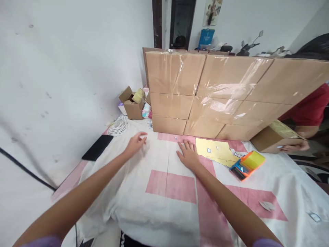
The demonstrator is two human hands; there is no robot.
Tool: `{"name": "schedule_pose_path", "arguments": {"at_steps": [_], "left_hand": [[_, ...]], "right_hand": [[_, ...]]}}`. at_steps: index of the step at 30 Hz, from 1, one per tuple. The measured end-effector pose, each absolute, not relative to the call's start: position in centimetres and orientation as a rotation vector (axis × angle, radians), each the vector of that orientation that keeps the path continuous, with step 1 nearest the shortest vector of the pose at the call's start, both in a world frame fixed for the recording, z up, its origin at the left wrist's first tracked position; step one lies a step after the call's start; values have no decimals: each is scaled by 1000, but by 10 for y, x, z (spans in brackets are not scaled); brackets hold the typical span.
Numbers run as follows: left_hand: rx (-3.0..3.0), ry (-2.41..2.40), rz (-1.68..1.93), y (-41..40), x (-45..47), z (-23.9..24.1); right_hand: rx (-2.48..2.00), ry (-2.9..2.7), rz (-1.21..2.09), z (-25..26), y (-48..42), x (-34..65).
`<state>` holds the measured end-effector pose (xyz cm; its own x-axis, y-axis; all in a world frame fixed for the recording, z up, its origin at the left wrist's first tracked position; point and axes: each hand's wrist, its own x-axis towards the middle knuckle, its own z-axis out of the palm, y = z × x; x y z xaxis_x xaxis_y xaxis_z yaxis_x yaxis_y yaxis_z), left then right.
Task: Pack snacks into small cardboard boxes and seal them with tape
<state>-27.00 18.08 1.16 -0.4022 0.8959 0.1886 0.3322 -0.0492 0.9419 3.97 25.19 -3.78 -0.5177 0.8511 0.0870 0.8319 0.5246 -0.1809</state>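
My left hand [135, 144] hovers over or rests lightly on the pink-and-white cloth [154, 206], its fingers loosely bent and apart, holding nothing. Palm down, my right hand [189, 154] lies on the same cloth with its fingers spread. Just right of it is a yellow paper sheet [216, 149] with small white, blue-edged stickers on it. Beyond the paper sits an orange, yellow and blue plastic tool [247, 166], which looks like a label gun or tape dispenser. A tiny sticker [175, 138] lies beyond my right fingertips.
A wall of taped cardboard boxes [174, 75] stands across the far side. At the right, another person's hand [295, 145] touches a cardboard box [275, 137]. To the left are a black flat device [97, 147], a white perforated cup [117, 127] and a small open carton [133, 108].
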Motion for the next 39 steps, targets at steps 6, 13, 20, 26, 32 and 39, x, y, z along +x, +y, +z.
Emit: {"name": "schedule_pose_path", "arguments": {"at_steps": [6,13,20,26,32,39], "left_hand": [[1178,1877,1570,312,-365,77],[1149,1958,1666,358,-376,95],[1254,2170,2143,226,-387,129],[1568,2143,2018,56,-331,103],[2144,1648,1715,-21,-246,64],[2004,920,1476,-44,-200,57]], "right_hand": [[-1419,-2534,156,-38,253,42],[-1396,-2511,191,-36,254,43],[-1317,-2428,245,-40,257,46],[-999,-2030,713,-25,250,55],[-771,-1802,1388,48,197,83],[-794,-1916,1511,95,148,103]]}}
